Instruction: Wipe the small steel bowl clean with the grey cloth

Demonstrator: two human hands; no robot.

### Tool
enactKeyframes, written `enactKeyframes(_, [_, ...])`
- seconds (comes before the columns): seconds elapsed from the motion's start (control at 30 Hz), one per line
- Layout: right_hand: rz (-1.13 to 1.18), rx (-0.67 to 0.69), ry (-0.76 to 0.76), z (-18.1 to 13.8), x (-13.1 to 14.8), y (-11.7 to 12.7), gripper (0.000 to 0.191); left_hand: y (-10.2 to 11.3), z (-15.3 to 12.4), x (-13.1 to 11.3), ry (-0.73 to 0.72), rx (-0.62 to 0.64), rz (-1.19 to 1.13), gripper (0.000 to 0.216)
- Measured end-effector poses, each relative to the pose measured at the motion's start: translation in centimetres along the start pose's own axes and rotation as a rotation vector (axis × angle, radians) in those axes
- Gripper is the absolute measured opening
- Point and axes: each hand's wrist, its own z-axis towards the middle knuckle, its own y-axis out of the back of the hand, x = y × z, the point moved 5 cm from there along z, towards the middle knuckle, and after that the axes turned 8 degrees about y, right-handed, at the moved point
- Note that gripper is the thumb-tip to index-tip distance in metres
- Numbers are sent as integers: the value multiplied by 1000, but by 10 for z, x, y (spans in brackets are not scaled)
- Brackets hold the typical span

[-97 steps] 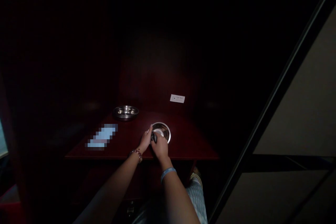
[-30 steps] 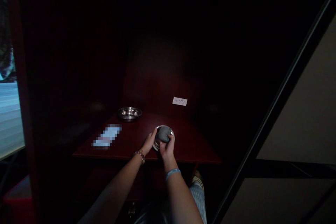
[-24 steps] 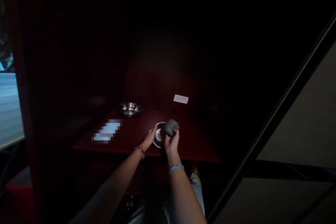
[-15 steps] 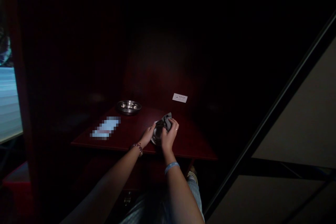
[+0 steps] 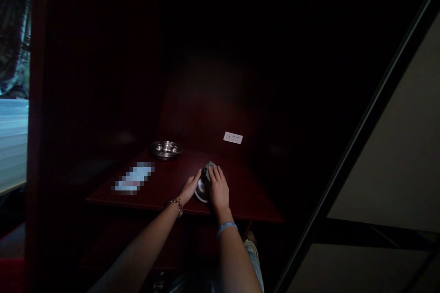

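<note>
A small round metal dish [image 5: 201, 192] sits on the dark red table [image 5: 247, 201], near its front edge. My left hand [image 5: 190, 187] grips the dish's left rim, thumb raised along it. My right hand [image 5: 219, 188] lies over the dish with its fingers stretched forward, pressing a grey cloth [image 5: 208, 166] down into it. Only the cloth's far edge shows past my fingertips. The dish looks tilted up on its left side. A beaded bracelet is on my left wrist and a blue band on my right.
A second, wider metal dish [image 5: 166, 149] stands at the table's back left. A pale blurred card [image 5: 134, 178] lies left of my hands. A white socket plate [image 5: 233, 138] is on the dark back panel. A dark slanted frame [image 5: 360, 142] runs along the right; a lit window [image 5: 13, 142] is far left.
My right hand lifted the bunched cloth off the dish to the right, then brought it back and now presses it flat on the dish. My left hand stayed on the rim.
</note>
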Motion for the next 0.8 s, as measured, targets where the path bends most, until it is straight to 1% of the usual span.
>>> enactKeyframes(0.13, [-95, 40, -89, -5, -6, 2, 63, 1, 4, 5, 28, 20, 30, 69])
enactKeyframes(0.27, [-119, 45, -233, -13, -11, 6, 59, 4, 8, 10, 35, -4, 64, 69])
enactKeyframes(0.37, [-64, -31, -353, -18, -18, 10, 56, 6, 9, 11, 30, -40, 85, 69])
enactKeyframes(0.43, [26, -137, -388, -19, -24, 15, 55, 5, 8, 11, 32, -38, 95, 71])
enactKeyframes(0.47, [88, -201, -373, -19, -26, 17, 56, 5, 8, 11, 41, -32, 102, 71])
enactKeyframes(0.53, [219, -310, -287, -15, -27, 21, 62, 2, 8, 10, 44, 1, 93, 72])
enactKeyframes(0.6, [314, -341, -217, -10, -24, 22, 67, 1, 7, 9, 55, 7, 95, 71])
enactKeyframes(0.7, [340, -270, -203, -5, -12, 18, 65, 2, 5, 7, 91, -17, 113, 71])
enactKeyframes(0.77, [318, -177, -182, -2, -1, 10, 66, 2, 4, 6, 111, -15, 119, 73])
enactKeyframes(0.8, [296, -126, -167, -1, 4, 5, 67, 4, 4, 6, 114, -33, 128, 74])
